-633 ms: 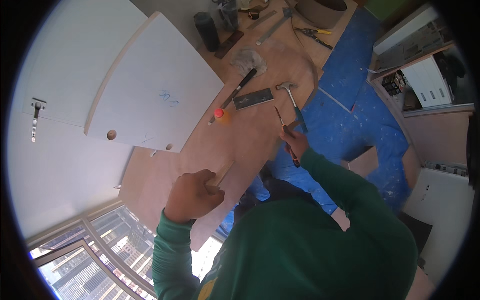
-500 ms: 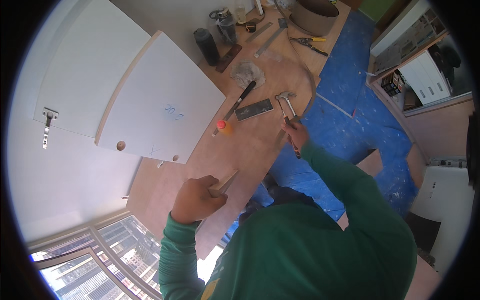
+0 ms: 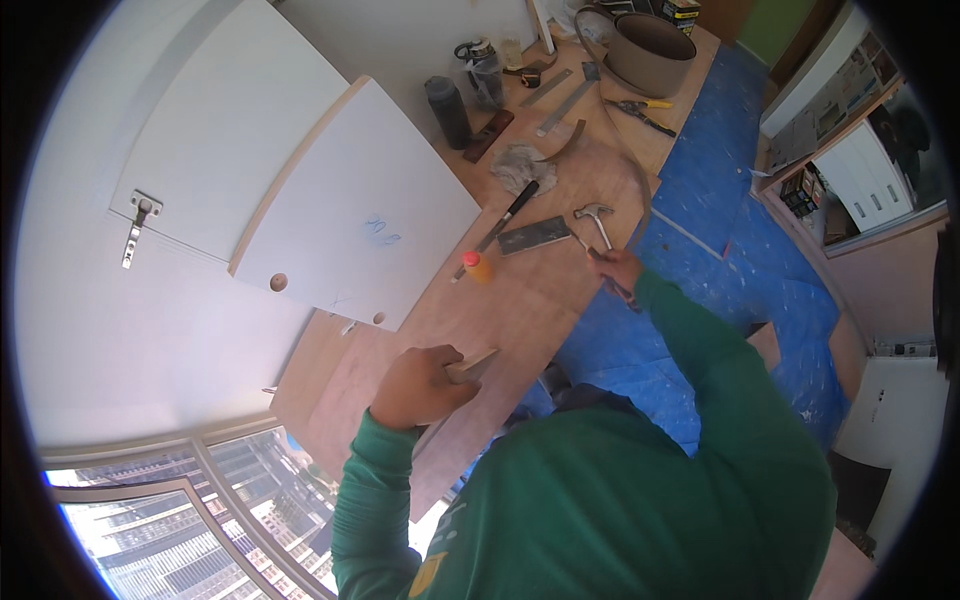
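Observation:
My left hand (image 3: pixel 425 388) is closed around a small pale wooden piece (image 3: pixel 474 368), held over the near part of the wooden worktop (image 3: pixel 390 345). At the worktop's right edge, my right hand (image 3: pixel 616 270) grips a claw hammer (image 3: pixel 602 228) by its handle, head pointing away from me. A thin tool beside the hammer runs toward the same fingers; its kind is unclear. Left of that hand lie a dark rectangular block (image 3: pixel 533 236), a long black-handled tool (image 3: pixel 512 214) and a small orange bottle (image 3: pixel 477 266) with a red cap.
A large white panel (image 3: pixel 350 200) with blue marks leans at left. Farther back are a crumpled rag (image 3: pixel 518 168), a short curved strip (image 3: pixel 568 143), a dark bottle (image 3: pixel 448 112), yellow-handled snips (image 3: pixel 640 115) and a roll of brown edging (image 3: pixel 650 55). Blue sheeting (image 3: pixel 700 290) covers the floor.
The view has shifted, so the scene sits farther right and slightly lower. A short curved strip now shows beside the rag. Both hands keep their grips.

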Demonstrator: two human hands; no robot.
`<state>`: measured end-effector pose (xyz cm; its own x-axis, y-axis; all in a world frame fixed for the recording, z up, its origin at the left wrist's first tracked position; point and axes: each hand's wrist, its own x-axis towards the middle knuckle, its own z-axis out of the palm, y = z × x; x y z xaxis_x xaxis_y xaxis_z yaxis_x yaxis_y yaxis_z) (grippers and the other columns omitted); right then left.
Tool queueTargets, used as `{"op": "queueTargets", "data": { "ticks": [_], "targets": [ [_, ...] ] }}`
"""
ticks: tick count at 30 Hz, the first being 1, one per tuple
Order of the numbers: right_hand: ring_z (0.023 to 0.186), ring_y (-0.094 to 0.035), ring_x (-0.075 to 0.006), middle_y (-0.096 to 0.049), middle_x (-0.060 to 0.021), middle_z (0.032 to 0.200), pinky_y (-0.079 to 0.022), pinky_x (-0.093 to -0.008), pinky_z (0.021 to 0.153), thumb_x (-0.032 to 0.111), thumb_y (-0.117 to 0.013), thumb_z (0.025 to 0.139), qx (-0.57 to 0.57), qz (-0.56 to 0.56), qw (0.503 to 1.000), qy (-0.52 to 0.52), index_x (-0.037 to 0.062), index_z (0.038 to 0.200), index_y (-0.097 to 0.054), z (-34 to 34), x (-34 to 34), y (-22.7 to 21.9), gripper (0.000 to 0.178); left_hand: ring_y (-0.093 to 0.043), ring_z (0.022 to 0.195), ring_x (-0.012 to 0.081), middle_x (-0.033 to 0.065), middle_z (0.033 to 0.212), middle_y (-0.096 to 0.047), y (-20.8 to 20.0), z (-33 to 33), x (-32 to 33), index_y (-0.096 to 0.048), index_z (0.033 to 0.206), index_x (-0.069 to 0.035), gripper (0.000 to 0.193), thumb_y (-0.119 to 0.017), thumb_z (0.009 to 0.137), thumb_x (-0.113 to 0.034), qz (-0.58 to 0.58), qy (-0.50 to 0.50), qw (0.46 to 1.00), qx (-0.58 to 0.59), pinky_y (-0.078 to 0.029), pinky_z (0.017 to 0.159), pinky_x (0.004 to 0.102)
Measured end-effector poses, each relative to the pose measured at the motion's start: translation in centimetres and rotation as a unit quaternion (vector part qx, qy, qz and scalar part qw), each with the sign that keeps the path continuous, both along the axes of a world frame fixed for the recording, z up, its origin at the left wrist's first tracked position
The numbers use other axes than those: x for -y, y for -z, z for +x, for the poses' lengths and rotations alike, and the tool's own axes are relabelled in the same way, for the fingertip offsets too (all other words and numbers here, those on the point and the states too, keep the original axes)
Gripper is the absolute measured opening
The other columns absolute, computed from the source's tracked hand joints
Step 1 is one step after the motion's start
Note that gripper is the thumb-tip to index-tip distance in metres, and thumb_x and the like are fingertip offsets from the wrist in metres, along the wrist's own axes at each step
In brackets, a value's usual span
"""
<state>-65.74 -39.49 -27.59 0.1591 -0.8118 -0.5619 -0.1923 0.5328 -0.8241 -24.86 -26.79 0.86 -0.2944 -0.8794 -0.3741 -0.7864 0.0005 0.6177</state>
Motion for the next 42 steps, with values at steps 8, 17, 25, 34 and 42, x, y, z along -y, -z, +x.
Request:
{"op": "queueTargets", "data": {
  "ticks": [8,17,25,34,42],
  "targets": [
    [0.053,-0.06,-0.0208,-0.059,-0.009,0.067,-0.048,-0.04,0.048,0.046,-0.08,0.092,-0.105,0.233,0.957,-0.135,0.0028,0.089,-0.064,-3.3,-20.2,4.4,0.046,-0.075,0.082,0.033,0.0215,0.089,-0.076,-1.0,0.2,0.4,-0.076,0.112,0.002,0.056,-0.088,0.077,-0.041,0.027,0.005,0.999,0.043,-0.059,0.078,0.0406],
    [0.058,-0.063,-0.0217,-0.062,-0.0104,0.073,-0.053,-0.0413,0.052,0.055,-0.074,0.095,-0.269,0.246,0.919,-0.15,0.0014,0.094,-0.061,-8.6,-20.5,8.7,0.055,-0.074,0.089,0.0353,0.0182,0.098,-0.077,-1.3,1.5,-0.5,-0.073,0.12,-0.002,0.065,-0.088,0.075,-0.046,-0.073,0.025,0.992,0.1,-0.058,0.08,0.043],
    [0.057,-0.061,-0.019,-0.06,-0.0077,0.073,-0.051,-0.0389,0.051,0.048,-0.074,0.096,-0.19,0.151,0.963,-0.116,0.0034,0.095,-0.06,-5.6,-17.4,7.8,0.047,-0.073,0.095,0.0352,0.0153,0.111,-0.076,-2.0,4.3,-8.6,-0.068,0.131,-0.004,0.058,-0.083,0.082,-0.029,-0.125,-0.101,0.977,0.143,-0.058,0.081,0.0437],
    [0.07,-0.063,-0.0239,-0.063,-0.0107,0.079,-0.052,-0.0405,0.064,0.031,-0.074,0.092,-0.167,-0.014,0.96,-0.225,0.0034,0.097,-0.061,-0.6,-12.3,8.4,0.031,-0.07,0.07,0.0279,0.0077,0.078,-0.071,1.4,4.7,-12.8,-0.072,0.098,-0.007,0.037,-0.092,0.075,-0.028,-0.228,-0.224,0.921,0.223,-0.055,0.064,0.0403],
    [0.109,-0.066,-0.046,-0.068,-0.0255,0.112,-0.053,-0.0515,0.093,0.02,-0.073,0.087,-0.32,-0.181,0.879,-0.304,0.0006,0.116,-0.065,5.3,-6.7,9.3,0.035,-0.068,0.072,0.0291,0.0039,0.076,-0.068,1.9,4.1,-13.7,-0.07,0.093,-0.013,0.035,-0.089,0.073,-0.033,-0.255,-0.236,0.908,0.232,-0.054,0.069,0.0417]
  ]
}}
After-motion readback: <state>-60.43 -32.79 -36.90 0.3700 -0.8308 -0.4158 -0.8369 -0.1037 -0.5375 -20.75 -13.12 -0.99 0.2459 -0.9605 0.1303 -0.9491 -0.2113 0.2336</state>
